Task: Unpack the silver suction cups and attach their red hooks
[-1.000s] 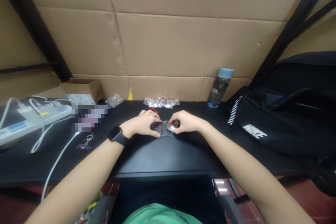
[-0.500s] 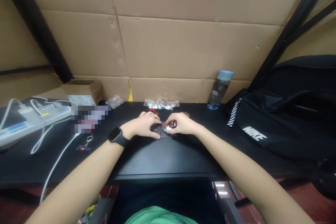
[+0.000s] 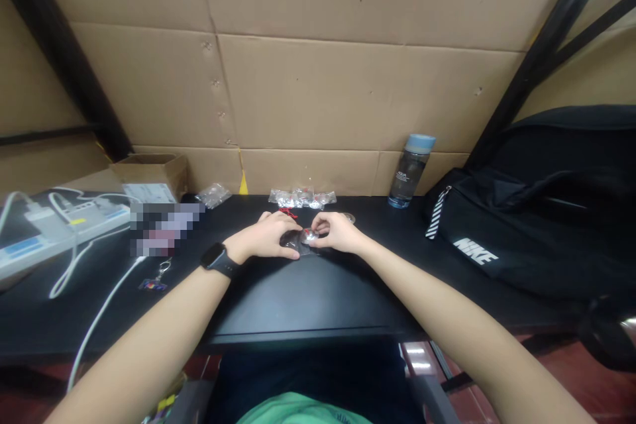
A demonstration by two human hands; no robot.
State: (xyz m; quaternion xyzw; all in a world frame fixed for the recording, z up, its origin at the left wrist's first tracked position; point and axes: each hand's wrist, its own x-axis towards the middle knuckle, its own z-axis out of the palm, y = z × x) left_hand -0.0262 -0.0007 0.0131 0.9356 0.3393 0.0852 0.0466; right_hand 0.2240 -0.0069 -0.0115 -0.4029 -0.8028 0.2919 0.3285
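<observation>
One left hand [image 3: 272, 237], thumb and fingers spread, rests on a clear bag [image 3: 311, 251] at frame centre — seemingly to steady it — while the right hand [image 3: 334, 233] pinches a shiny round piece [image 3: 309, 235] there.

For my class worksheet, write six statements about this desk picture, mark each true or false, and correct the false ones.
1. A dark watch is worn on the left wrist. True.
2. The bottle is topped in red. False: its cap is light blue.
3. The right hand holds a small shiny object. True.
4. The black bag is left of the bottle in the picture. False: it is to the right.
5. The left hand is touching the bottle. False: it is at some clear plastic near the right hand.
6. A cardboard box stands toward the picture's left. True.
</observation>
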